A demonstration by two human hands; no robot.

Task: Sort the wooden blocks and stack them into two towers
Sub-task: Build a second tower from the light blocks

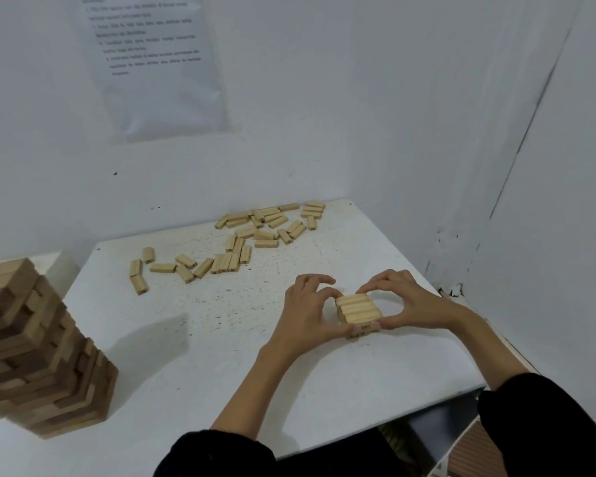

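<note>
A low stack of small pale wooden blocks [358, 309] stands on the white table [221, 356] at the right, two layers showing, three blocks side by side on top. My left hand [307, 311] cups its left side, thumb at the front corner. My right hand [410, 301] curls round its right side, fingers over the back edge and thumb at the front. A tall tower of larger brown blocks [38, 349] rises at the left edge. Several loose pale blocks [241, 239] lie scattered across the table's far part.
White walls close the table in at the back and right. A printed sheet [155, 63] hangs on the back wall. The table's near edge [375, 420] drops off just behind my forearms, with a dark gap below.
</note>
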